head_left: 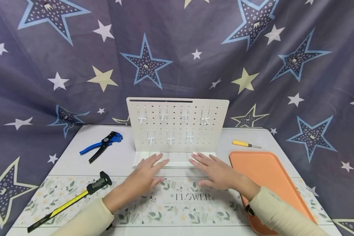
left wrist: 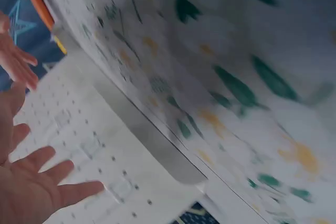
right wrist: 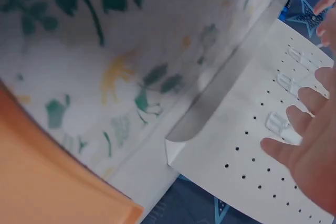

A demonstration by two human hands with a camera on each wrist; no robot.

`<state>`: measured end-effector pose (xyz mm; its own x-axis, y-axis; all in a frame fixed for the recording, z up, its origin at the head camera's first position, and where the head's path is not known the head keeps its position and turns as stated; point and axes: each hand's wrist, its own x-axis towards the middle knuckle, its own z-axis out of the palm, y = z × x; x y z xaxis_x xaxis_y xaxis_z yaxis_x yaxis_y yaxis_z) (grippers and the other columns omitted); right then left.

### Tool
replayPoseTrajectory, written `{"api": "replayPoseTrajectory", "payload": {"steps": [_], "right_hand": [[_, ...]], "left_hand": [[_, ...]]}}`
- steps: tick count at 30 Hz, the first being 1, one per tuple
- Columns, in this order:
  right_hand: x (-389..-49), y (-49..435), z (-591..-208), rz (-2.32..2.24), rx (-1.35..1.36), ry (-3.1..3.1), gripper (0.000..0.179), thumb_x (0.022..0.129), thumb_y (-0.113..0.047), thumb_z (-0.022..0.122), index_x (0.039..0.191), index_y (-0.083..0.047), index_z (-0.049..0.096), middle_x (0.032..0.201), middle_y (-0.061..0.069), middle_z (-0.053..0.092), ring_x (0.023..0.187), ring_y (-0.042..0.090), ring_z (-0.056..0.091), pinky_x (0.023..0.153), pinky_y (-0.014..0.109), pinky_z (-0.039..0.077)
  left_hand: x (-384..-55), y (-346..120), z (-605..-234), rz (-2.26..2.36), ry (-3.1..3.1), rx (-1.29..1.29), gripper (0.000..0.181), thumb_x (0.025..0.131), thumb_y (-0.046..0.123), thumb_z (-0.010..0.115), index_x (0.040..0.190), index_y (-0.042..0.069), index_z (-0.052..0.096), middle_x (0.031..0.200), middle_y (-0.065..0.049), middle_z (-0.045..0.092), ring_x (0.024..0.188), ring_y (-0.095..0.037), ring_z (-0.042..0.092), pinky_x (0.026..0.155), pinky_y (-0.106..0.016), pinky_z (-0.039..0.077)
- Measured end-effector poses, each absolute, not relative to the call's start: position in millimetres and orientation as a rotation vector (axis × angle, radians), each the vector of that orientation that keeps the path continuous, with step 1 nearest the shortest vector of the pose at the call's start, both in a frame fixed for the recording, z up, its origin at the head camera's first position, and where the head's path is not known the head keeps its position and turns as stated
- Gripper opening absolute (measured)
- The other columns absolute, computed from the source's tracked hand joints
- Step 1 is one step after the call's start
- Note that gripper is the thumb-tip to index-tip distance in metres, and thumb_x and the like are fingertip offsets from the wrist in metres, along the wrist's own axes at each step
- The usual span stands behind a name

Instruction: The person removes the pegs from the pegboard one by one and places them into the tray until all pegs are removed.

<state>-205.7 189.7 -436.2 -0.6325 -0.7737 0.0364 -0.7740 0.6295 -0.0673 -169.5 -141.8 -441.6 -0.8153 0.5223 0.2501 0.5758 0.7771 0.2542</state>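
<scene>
A white pegboard [head_left: 177,126] with several clear hooks [head_left: 170,136] stands upright at the back of the table, its white base [head_left: 177,159] reaching forward. My left hand [head_left: 144,173] is held with fingers spread in front of the base's left part. On the other side my right hand [head_left: 215,170] is spread the same way, near the base's right part. Nothing is held in either hand. Both wrist views show the fingers of the left hand [left wrist: 37,182] and right hand [right wrist: 310,145] extended against the pegboard behind them; whether they touch the base I cannot tell.
Blue-and-black pliers [head_left: 104,144] lie at the back left, with a black-and-yellow caliper [head_left: 73,200] nearer the front. At the right are a yellow-handled screwdriver [head_left: 245,144] and an orange tray [head_left: 259,167], partly under the right forearm. A star-patterned curtain [head_left: 177,49] hangs behind.
</scene>
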Motion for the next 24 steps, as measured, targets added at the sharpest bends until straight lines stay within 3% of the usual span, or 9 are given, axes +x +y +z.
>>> {"api": "replayPoseTrajectory", "payload": {"steps": [4, 8, 12, 19, 24], "right_hand": [[-214.1, 186.8, -426.2, 0.174, 1.242, -2.654, 0.072, 0.092, -0.037, 0.074, 0.153, -0.012, 0.044, 0.151, 0.009, 0.054, 0.137, 0.030, 0.054, 0.111, 0.050, 0.045], [-230.6, 179.4, -418.6, 0.267, 1.111, -2.484, 0.051, 0.086, -0.023, 0.081, 0.132, -0.010, 0.062, 0.121, 0.006, 0.071, 0.110, 0.024, 0.069, 0.094, 0.041, 0.056], [-251.6, 170.9, -419.4, 0.319, 0.989, -2.387, 0.038, 0.083, -0.015, 0.083, 0.118, -0.012, 0.067, 0.109, 0.004, 0.072, 0.100, 0.023, 0.070, 0.082, 0.038, 0.058], [-280.3, 160.0, -437.9, 0.336, 0.838, -2.314, 0.031, 0.082, -0.014, 0.084, 0.111, -0.015, 0.070, 0.104, 0.002, 0.070, 0.092, 0.021, 0.069, 0.068, 0.035, 0.057], [-291.5, 153.2, -447.2, 0.323, 0.783, -2.277, 0.029, 0.082, -0.014, 0.084, 0.109, -0.016, 0.072, 0.105, 0.001, 0.070, 0.086, 0.022, 0.069, 0.061, 0.035, 0.055]], "left_hand": [[-175.9, -161.9, -433.8, -0.598, -2.625, -0.719, 0.051, 0.095, 0.020, 0.072, 0.142, 0.013, 0.057, 0.143, -0.012, 0.058, 0.131, -0.031, 0.058, 0.108, -0.049, 0.048], [-192.6, -179.6, -424.0, -0.735, -2.507, -0.471, 0.041, 0.093, 0.009, 0.072, 0.133, 0.006, 0.061, 0.128, -0.015, 0.063, 0.114, -0.032, 0.064, 0.094, -0.047, 0.056], [-215.1, -189.6, -417.1, -0.905, -2.424, -0.250, 0.041, 0.093, 0.003, 0.069, 0.133, -0.002, 0.058, 0.124, -0.022, 0.059, 0.105, -0.036, 0.065, 0.085, -0.047, 0.059], [-253.0, -195.8, -402.8, -1.207, -2.350, 0.065, 0.045, 0.097, 0.011, 0.064, 0.139, 0.001, 0.052, 0.132, -0.022, 0.054, 0.115, -0.037, 0.062, 0.097, -0.045, 0.055], [-273.6, -194.3, -397.7, -1.330, -2.357, 0.144, 0.048, 0.099, 0.017, 0.062, 0.144, 0.004, 0.049, 0.136, -0.021, 0.054, 0.121, -0.035, 0.061, 0.103, -0.044, 0.052]]}}
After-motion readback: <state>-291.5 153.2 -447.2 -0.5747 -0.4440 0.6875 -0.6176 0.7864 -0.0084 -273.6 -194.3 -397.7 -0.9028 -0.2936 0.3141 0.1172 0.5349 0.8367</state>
